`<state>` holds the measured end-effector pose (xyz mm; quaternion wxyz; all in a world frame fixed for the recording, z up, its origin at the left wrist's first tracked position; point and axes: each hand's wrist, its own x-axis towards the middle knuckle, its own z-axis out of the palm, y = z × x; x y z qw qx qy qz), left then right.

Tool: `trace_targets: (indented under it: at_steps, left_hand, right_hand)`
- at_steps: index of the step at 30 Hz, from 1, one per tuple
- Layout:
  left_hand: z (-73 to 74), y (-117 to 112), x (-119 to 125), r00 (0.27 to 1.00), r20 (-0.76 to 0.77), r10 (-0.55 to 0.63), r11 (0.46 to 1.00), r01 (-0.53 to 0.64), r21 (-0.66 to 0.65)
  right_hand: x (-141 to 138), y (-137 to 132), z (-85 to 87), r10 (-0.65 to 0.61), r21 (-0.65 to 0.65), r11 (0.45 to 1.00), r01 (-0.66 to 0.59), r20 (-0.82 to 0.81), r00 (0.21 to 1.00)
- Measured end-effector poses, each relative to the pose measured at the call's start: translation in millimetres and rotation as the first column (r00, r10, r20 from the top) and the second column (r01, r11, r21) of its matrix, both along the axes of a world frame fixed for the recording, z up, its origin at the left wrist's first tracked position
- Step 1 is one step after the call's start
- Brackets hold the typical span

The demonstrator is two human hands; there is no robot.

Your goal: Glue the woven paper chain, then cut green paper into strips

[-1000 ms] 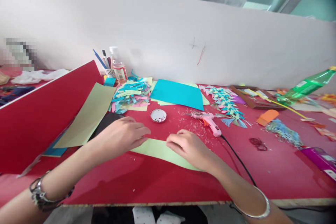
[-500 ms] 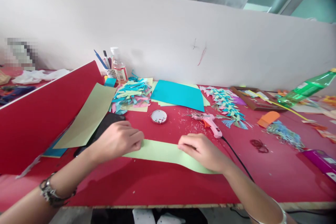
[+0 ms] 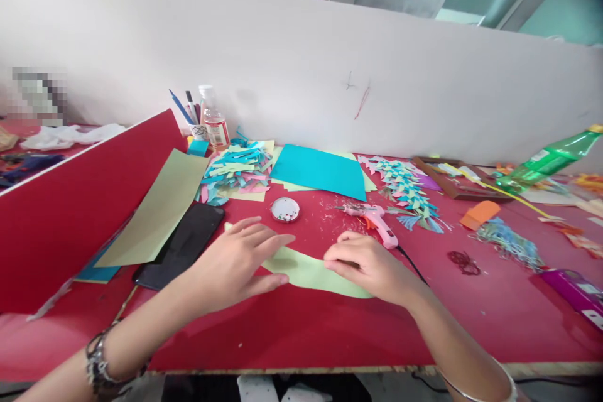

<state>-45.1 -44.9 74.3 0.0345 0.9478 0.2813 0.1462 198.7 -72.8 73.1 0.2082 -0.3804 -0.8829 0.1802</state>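
Your left grip [image 3: 242, 260] is spread over the green strip [image 3: 306, 270], near middle of the bench [image 3: 282, 339]; your right grip [image 3: 370, 267] pinches it. Labels on the far-left bottle [image 3: 217, 130] and near-right purple box [image 3: 572, 294]: illegible.

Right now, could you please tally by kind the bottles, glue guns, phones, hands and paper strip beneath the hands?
Hands: 2 (left hand, right hand)
Paper strip: 1
Glue gun: 1
Phone: 1
Bottles: 2 (clear bottle, green bottle)
Total: 7

Pale green paper strip [image 3: 308, 270], gently wavy, ends partly hidden; extended crosswise over the near half of the red table [image 3: 292, 333].
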Motion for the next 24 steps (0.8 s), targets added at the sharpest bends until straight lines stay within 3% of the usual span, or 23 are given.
trace_targets:
  at_steps: [5,12,19,24]
  left_hand:
    - [-14.3,-4,20,0.999,0.037,0.009,0.997,-0.007,-0.074]
    - [-16.6,-7,24,0.993,0.117,-0.021,0.994,0.033,-0.105]
    - [-11.4,6,-7,0.998,0.063,0.028,0.978,-0.014,-0.210]
    - [-1.9,18,-37,0.998,0.005,0.064,0.982,-0.062,-0.179]
  right_hand:
    - [-19,3,-3.2,-0.012,0.173,0.985,0.002,0.054,0.998]
    - [-38,4,-24.3,-0.055,0.297,0.954,0.042,0.036,0.998]
    - [5,0,-31.8,-0.159,0.255,0.956,0.145,0.036,0.987]
    - [49,-4,-50.6,-0.354,0.274,0.902,0.334,0.025,0.935]
